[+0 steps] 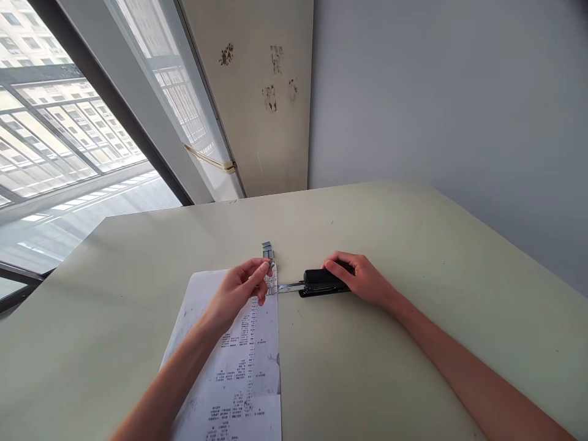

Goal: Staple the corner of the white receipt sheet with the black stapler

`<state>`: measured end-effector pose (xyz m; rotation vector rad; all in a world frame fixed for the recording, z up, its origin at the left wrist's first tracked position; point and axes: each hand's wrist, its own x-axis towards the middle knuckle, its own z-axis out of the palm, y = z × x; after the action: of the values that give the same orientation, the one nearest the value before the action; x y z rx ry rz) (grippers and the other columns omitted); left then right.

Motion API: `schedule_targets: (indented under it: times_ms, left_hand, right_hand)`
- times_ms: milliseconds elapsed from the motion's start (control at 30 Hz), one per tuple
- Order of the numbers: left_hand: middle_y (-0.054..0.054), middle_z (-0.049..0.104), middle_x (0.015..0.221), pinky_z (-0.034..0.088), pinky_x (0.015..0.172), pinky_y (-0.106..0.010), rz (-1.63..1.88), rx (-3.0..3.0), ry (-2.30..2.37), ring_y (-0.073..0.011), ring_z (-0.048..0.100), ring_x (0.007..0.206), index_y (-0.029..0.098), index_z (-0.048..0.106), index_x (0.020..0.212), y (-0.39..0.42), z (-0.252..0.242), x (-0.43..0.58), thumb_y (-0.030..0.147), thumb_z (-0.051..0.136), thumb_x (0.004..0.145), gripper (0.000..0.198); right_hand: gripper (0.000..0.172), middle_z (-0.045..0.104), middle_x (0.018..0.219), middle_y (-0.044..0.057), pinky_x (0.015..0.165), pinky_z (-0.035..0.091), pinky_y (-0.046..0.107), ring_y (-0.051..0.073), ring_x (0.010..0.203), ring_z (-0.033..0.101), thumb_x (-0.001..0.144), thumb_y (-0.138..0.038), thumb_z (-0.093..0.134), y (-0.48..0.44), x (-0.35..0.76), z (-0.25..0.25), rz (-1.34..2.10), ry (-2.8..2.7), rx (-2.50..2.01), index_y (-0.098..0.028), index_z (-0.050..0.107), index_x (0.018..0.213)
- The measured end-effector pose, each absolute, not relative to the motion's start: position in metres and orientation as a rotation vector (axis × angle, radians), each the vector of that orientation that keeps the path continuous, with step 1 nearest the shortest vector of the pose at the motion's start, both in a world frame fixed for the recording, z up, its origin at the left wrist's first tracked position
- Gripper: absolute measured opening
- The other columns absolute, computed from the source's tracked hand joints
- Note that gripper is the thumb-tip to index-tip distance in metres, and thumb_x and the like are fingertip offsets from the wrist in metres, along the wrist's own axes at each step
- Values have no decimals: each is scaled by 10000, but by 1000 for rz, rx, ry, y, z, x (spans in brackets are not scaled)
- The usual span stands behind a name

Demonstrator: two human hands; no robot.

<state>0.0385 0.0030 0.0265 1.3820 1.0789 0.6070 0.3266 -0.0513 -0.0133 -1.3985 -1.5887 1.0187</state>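
My right hand [361, 277] is wrapped round the rear of a black stapler [321, 282] lying on its side along the table. A narrow metal piece [290, 286] sticks out of the stapler's left end and reaches the edge of the printed paper [248, 367]. Over the top right corner of this paper, my left hand [245, 278] has thumb and index finger pinched on a small grey strip of staples, mostly hidden by the fingertips. More grey staple strips [267, 250] lie just beyond those fingers. The other fingers of the left hand are curled.
The pale table [390, 367] has angled far corners. A grey wall [436, 92] rises along its far right side. Behind the table stands a stained cream panel [266, 141], with a window [68, 122] and its handle [211, 160] to the left.
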Motion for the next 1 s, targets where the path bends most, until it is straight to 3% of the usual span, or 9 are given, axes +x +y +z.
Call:
schedule_targets:
  times_ms: [67, 233, 533, 733, 1000]
  left_hand:
    - [56, 519, 638, 452, 635, -266, 595, 1352, 1046, -107, 474, 574, 184, 644, 1077, 1, 26, 38, 621, 675, 952, 456]
    - [-1, 653, 947, 448, 572, -267, 566, 1279, 976, -63, 516, 508, 203, 575, 1029, -4, 29, 37, 609, 673, 957, 424]
    - [49, 485, 718, 406, 578, -274, 583, 1286, 991, -86, 427, 543, 183, 647, 1304, -5, 22, 36, 580, 622, 1007, 497]
    - [21, 449, 790, 431, 634, -286, 636, 1226, 970, -107, 435, 641, 171, 659, 1363, -5, 22, 35, 567, 634, 1009, 532]
    - [-13, 441, 890, 480, 706, -303, 706, 977, 922, -114, 432, 700, 169, 732, 1265, -8, 22, 37, 452, 656, 1025, 378]
  right_hand:
    - [437, 637, 808, -7, 619, 354, 305, 160, 686, 467, 1023, -615, 528, -51, 327, -13, 1023, -1587, -1408, -235, 686, 875]
    - [427, 657, 822, 1, 673, 394, 309, 177, 748, 532, 1031, -599, 526, -51, 326, -12, 1018, -1588, -1400, -236, 681, 868]
    - [424, 667, 818, -8, 620, 345, 309, 158, 688, 478, 1032, -596, 532, -51, 325, -14, 1021, -1581, -1453, -236, 691, 876]
    - [427, 655, 784, -15, 607, 333, 308, 153, 668, 468, 1032, -597, 531, -52, 325, -12, 1002, -1586, -1487, -238, 687, 862]
    - [437, 664, 805, -11, 606, 341, 309, 161, 681, 474, 1032, -607, 516, -53, 324, -11, 992, -1597, -1510, -241, 689, 867]
